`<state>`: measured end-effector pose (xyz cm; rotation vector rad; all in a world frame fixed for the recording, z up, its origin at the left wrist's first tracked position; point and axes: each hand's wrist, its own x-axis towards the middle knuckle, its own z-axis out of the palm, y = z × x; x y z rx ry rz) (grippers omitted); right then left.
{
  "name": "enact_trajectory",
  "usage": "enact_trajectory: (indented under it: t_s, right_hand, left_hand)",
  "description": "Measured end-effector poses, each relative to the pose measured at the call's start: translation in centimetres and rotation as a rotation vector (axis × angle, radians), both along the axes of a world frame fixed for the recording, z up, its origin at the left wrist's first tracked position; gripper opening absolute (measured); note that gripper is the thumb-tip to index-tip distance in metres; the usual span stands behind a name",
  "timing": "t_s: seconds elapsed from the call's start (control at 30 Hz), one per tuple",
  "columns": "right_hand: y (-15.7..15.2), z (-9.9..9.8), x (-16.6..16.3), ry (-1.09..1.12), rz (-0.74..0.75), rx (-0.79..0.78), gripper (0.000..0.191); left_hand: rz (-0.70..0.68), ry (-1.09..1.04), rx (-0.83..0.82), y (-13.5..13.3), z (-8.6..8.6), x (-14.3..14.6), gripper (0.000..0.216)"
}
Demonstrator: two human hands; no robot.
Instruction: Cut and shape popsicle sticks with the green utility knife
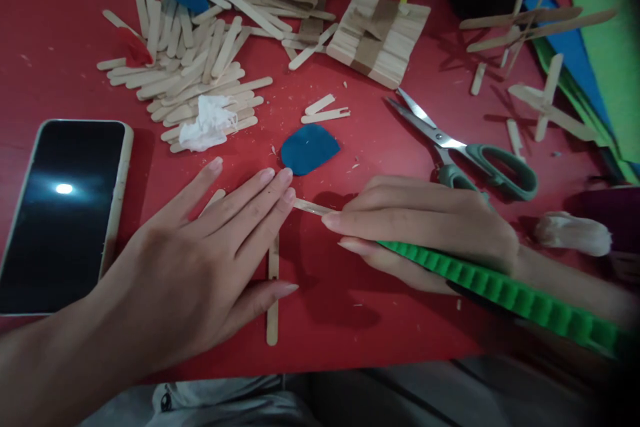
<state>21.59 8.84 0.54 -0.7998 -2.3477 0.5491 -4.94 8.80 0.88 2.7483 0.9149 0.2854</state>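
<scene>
My left hand (210, 253) lies flat with fingers stretched out over craft sticks on the red table. One stick (272, 323) sticks out toward me from under it, and another (313, 207) runs right toward my other hand. My right hand (425, 227) is closed around a long, green, ridged thing (465, 273), which reaches back under my wrist; its kind I cannot make out. The right fingertips are at the far end of the right-pointing stick. Just beyond my left fingertips is a blue leaf-shaped piece (310, 149).
A phone (63, 213) lies at left. Loose craft sticks (200, 73) and crumpled white tissue (209, 123) lie beyond. Scissors (460, 143), a bundle of sticks (380, 37), crossed-stick pieces (550, 103) and coloured sheets (607, 47) are to the right. The table's edge (350, 368) is near me.
</scene>
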Motion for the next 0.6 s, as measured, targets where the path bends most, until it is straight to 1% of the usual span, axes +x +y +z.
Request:
enact_trajectory:
  t_s: [0.1, 0.27, 0.37, 0.6]
  right_hand:
    - [0.09, 0.09, 0.00, -0.016, -0.019, 0.015, 0.011]
    - [-0.21, 0.44, -0.19, -0.026, -0.059, -0.074, 0.017]
    - [-0.34, 0.58, -0.34, -0.012, -0.106, -0.124, 0.016]
    - [-0.53, 0.63, -0.34, 0.066, -0.180, -0.168, 0.015]
  left_hand:
    - [0.009, -0.012, -0.004, -0.01, 0.10, -0.04, 0.058]
    - [0.015, -0.006, 0.041, 0.02, 0.20, -0.19, 0.053]
    - [0.000, -0.010, 0.049, 0.19, 0.30, -0.32, 0.052]
    - [-0.010, 0.013, 0.082, 0.25, 0.48, -0.46, 0.052]
